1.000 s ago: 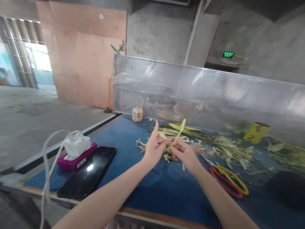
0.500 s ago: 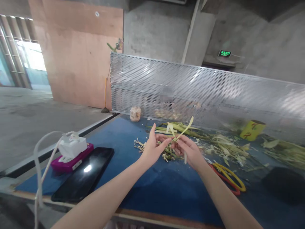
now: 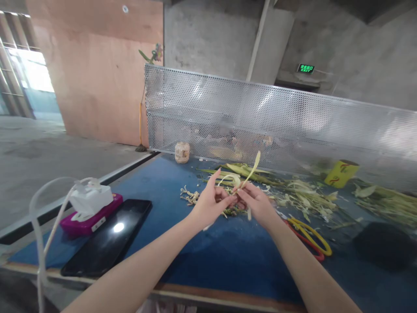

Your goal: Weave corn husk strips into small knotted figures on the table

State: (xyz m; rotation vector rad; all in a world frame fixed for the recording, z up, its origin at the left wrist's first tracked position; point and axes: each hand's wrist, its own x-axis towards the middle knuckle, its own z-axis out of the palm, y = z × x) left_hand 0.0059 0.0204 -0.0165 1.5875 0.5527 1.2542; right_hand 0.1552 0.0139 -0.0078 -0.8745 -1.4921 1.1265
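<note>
Pale green plant strips (image 3: 253,168), like split leaf or straw, are pinched between my two hands above the blue table. My left hand (image 3: 211,201) closes thumb and fingers on them where the strips cross. From the other side my right hand (image 3: 256,201) grips the same strips, one end standing up and another hanging below its fingers. A pale strip (image 3: 230,177) curls over by my left fingers. Under the hands lies a small heap of knotted plant pieces (image 3: 190,195), partly hidden.
Scissors with red and yellow handles (image 3: 309,237) lie beside my right forearm. Loose leaves (image 3: 302,195) and a yellow roll (image 3: 342,173) are at the right. A black phone (image 3: 110,237) and purple power strip (image 3: 87,221) lie left. A perforated metal screen (image 3: 202,108) stands behind.
One strip that stood bent between the hands now arcs over toward my left hand. Both hands stay close together on the strips. The whole view has shifted slightly.
</note>
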